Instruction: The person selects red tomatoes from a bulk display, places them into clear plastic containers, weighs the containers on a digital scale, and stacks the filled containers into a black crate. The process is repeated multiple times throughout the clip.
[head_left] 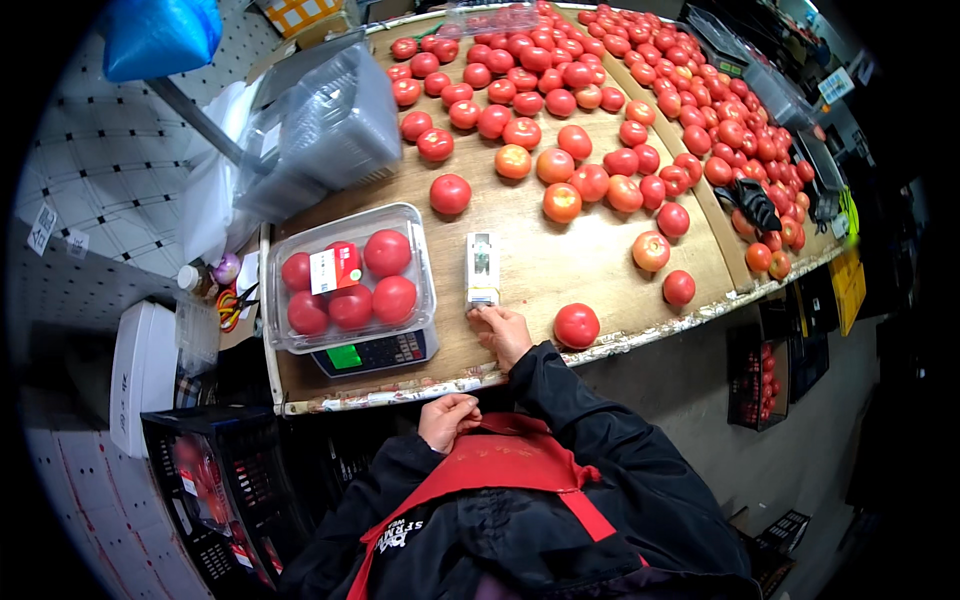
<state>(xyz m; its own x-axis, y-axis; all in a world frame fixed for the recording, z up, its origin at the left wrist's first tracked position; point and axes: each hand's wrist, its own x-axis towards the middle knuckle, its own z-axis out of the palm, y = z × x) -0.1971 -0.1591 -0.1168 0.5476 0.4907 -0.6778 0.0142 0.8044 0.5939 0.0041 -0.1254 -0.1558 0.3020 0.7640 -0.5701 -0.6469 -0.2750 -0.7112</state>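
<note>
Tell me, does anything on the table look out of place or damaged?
A dark, crumpled item lies among the tomatoes at right and looks foreign there; I cannot tell what it is. One tomato beside the right hand sits alone near the table's front edge. No clear damage shows.

Many loose tomatoes [450, 194] are spread on the wooden tabletop [620, 290]; at left a digital scale [380, 352] is placed, and near it a small white box [482, 265].
</note>
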